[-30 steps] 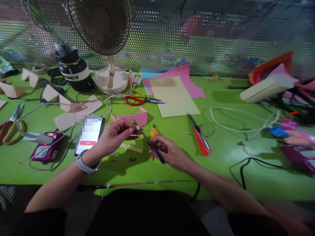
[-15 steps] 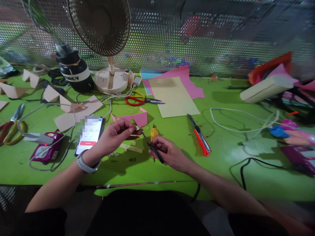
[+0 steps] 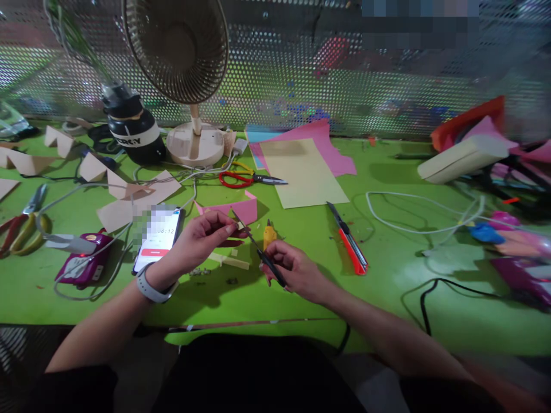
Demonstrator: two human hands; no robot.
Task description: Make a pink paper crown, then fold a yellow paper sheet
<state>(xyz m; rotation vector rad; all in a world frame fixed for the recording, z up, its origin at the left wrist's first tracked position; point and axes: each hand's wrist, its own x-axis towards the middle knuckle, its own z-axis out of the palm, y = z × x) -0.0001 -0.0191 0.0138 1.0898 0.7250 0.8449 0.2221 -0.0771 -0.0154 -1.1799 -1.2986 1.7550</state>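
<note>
My left hand [image 3: 212, 234] pinches a small pale yellow piece of paper [image 3: 241, 226] between thumb and fingertips. My right hand [image 3: 293, 268] is closed around black-handled scissors [image 3: 270, 266], whose thin blades point up and left to the piece at my left fingertips. Whether the blades touch it, I cannot tell. Below the hands lie pale yellow paper strips [image 3: 230, 261] and several tiny bits [image 3: 200, 272]. A yellow, pointed-tip tool [image 3: 269, 234] lies just behind my right hand, partly hidden by it. Behind my left hand is a folded pink paper strip [image 3: 241, 207].
A phone [image 3: 155, 244] and a purple power socket [image 3: 88, 267] lie left. Red-and-yellow-handled scissors [image 3: 241, 179], yellow paper [image 3: 305, 172] and a red utility knife [image 3: 350, 246] lie farther back and right. A fan [image 3: 196, 146] and a dark jar [image 3: 138, 135] stand at the back. Cables [image 3: 426, 229] cross the table.
The view has shifted very slightly. Both hands keep nearly the same pose, with the scissors and the small piece of paper still held.
</note>
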